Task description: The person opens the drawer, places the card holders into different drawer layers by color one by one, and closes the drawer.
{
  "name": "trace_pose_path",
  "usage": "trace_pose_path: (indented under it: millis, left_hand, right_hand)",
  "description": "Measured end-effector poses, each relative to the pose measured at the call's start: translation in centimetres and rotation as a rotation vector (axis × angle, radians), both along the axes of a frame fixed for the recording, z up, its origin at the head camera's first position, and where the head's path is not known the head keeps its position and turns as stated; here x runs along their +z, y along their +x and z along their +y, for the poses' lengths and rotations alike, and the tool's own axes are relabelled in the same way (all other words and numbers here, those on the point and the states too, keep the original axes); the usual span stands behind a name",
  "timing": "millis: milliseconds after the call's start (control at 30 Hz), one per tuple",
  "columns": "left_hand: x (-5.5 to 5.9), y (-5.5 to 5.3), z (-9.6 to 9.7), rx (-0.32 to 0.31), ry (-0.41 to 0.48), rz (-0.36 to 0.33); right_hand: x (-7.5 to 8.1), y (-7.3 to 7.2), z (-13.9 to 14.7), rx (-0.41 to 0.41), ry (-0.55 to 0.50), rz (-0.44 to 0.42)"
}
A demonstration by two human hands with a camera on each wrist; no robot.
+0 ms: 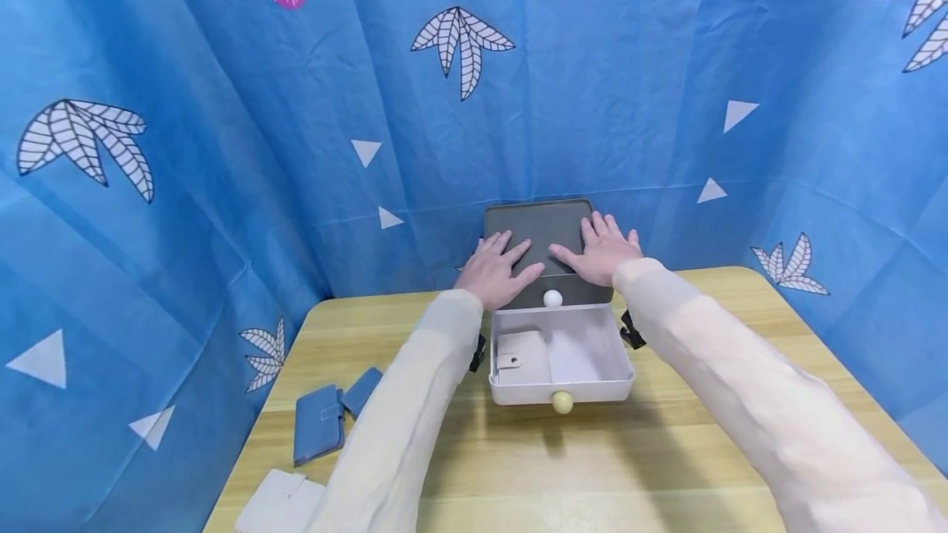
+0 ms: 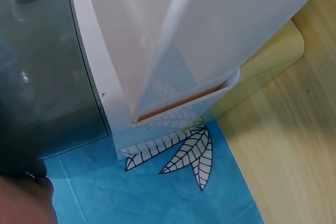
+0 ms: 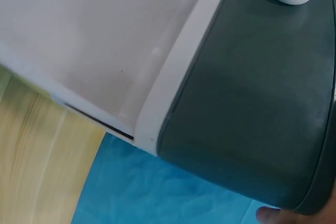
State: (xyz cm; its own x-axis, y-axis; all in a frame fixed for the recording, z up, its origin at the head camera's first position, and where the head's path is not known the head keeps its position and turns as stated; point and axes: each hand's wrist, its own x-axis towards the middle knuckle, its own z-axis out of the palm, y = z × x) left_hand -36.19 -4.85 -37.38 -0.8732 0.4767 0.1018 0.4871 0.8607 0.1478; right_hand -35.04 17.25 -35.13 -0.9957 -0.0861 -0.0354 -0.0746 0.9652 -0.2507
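Note:
A small drawer box with a dark grey-green top stands near the back of the table. Its upper drawer front has a white knob. Below, the white lower drawer is pulled out, with a pale yellow knob on its front. A cream snap-strap wallet lies in the drawer's left part. My left hand rests on the left side of the box top, fingers spread. On the right side of the top lies my right hand, fingers also spread. Neither hand grips anything.
At the table's left lie a blue wallet and a smaller blue piece, partly behind my left sleeve. A white wallet-like item sits at the front left. A blue patterned curtain hangs close behind the box and along both sides.

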Motion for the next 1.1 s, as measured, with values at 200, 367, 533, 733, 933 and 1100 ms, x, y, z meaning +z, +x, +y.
trace_pose_path:
  millis: [200, 367, 533, 733, 933, 1100]
  left_hand:
    - [-0.05, -0.04, 0.03, -0.004, 0.011, 0.002]
    - [-0.13, -0.1, 0.03, -0.006, 0.008, 0.012]
    - [-0.22, -0.18, -0.01, -0.011, 0.014, 0.015]
    - [-0.27, -0.35, -0.13, -0.004, 0.029, 0.019]
    - [-0.36, -0.35, -0.13, -0.015, 0.041, 0.021]
    - [-0.67, -0.1, -0.21, -0.005, 0.079, 0.045]
  right_hand:
    - [-0.18, 0.09, -0.01, -0.005, -0.002, -0.001]
    - [-0.38, 0.16, -0.11, -0.022, -0.003, -0.009]
    - [-0.61, 0.09, -0.26, -0.037, -0.02, -0.003]
    - [-0.61, 0.02, -0.44, -0.04, -0.028, 0.005]
    - [-0.61, 0.09, -0.53, -0.059, -0.029, 0.009]
    - [-0.64, 0.31, -0.66, -0.063, -0.021, 0.016]
